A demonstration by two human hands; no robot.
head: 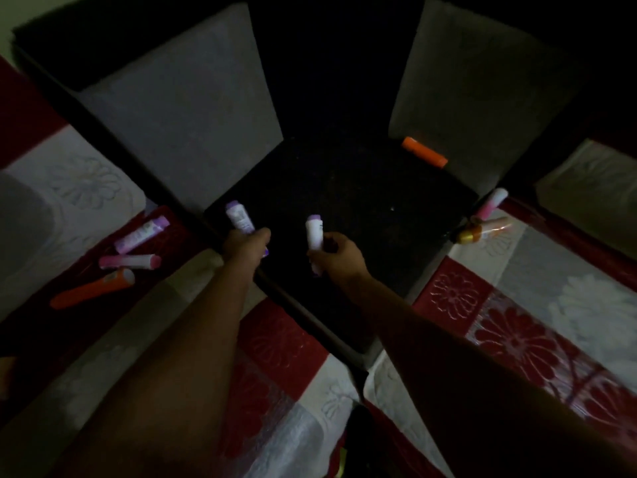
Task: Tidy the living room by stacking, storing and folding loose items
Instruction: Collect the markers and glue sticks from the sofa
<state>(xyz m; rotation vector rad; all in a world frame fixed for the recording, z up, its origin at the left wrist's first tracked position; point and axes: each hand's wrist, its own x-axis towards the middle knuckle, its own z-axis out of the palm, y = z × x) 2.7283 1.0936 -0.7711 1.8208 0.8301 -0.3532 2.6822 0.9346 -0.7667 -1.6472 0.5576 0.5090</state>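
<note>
Here, both hands are reaching out over a dark box with grey inner walls (193, 108), which is sitting open on a red-and-white flowered floor covering (517, 332). The left hand (246, 248) is curling its fingers round a white tube with a purple cap (239, 219), holding it at the box's near left edge with the cap pointing up and away. The right hand (339, 253) is gripping a second white tube with a pale purple cap (315, 232) in the same way, upright, above the box's dark bottom.

An orange tube (424, 152) is lying inside the box, against the foot of the right grey wall. Outside the box on the left, three more are lying on the covering near one another: a purple-capped white tube (141, 235), a pink-and-white tube (130, 262) just below it, and an orange bottle (93, 288) nearest the viewer. By the box's right corner, a pink tube with a white cap (491, 203) is leaning or lying at the edge (the light is too dim to tell which), and a peach tube with a gold cap (482, 231) is lying just beside it on the covering.
</note>
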